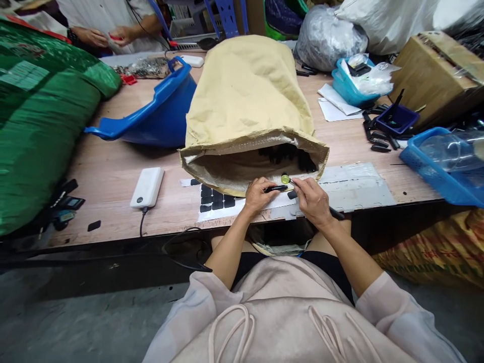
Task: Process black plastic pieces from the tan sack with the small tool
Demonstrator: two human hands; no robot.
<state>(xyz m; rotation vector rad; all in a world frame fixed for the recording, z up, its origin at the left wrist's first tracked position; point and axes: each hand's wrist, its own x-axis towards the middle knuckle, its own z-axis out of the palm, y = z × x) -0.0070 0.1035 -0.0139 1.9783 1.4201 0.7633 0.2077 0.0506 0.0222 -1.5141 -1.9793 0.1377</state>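
Observation:
My left hand (259, 195) is closed on a small black plastic piece (276, 189) that juts out past the fingertips, just in front of the sack's mouth. In my right hand (312, 201) is a tool with a round yellow-green head and a dark handle, apparently a small mallet (285, 179); its handle end shows behind the wrist. The head is close to the black piece; contact cannot be made out. Ahead lies a big tan sack (249, 96), its open mouth facing me, with several black pieces (283, 153) inside. Under my left hand is a sheet of black stickers (217, 199).
A blue basin (162, 108) leans left of the sack, near a white power bank (147, 187) with a cable. Green sacks (45, 131) fill the left. At right are a blue basket (438, 166), a purple tray (397, 120) and a cardboard box (438, 75). Another person's hands (109, 38) work across the table.

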